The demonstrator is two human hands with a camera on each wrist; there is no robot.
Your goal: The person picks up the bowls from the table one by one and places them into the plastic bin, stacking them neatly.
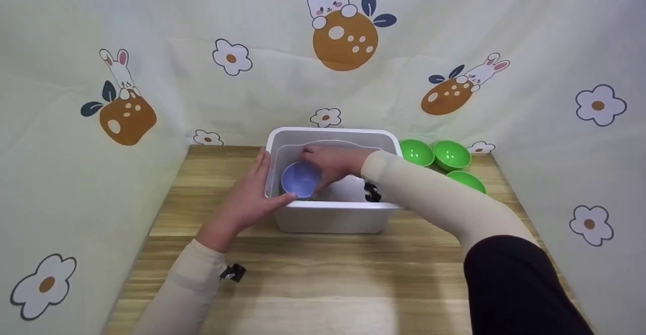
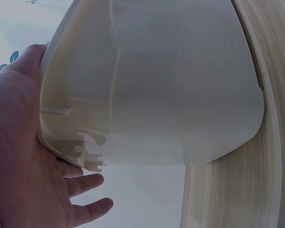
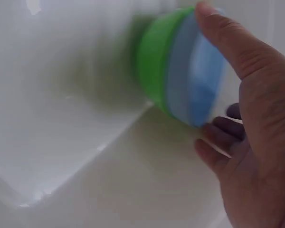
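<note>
Inside a white plastic bin (image 1: 328, 219), a blue bowl (image 1: 298, 179) lies toward the left end. The right wrist view shows that blue bowl nested in a green bowl (image 3: 152, 59) close to the bin's wall. My right hand (image 1: 335, 162) reaches into the bin and holds the blue bowl across its rim, thumb on one side and fingertips on the other. My left hand (image 1: 247, 193) rests on the bin's front left corner, thumb on the front rim and fairly straight fingers along the left side. From the left wrist, the bin's outer wall (image 2: 166, 85) fills most of the view.
Several green bowls stand right of the bin, among them a left one (image 1: 417, 153), a back one (image 1: 452, 154) and one partly behind the right forearm (image 1: 468, 179). Beneath everything is a wooden tabletop (image 1: 313, 279). Fabric walls (image 1: 272, 98) with printed rabbits enclose it.
</note>
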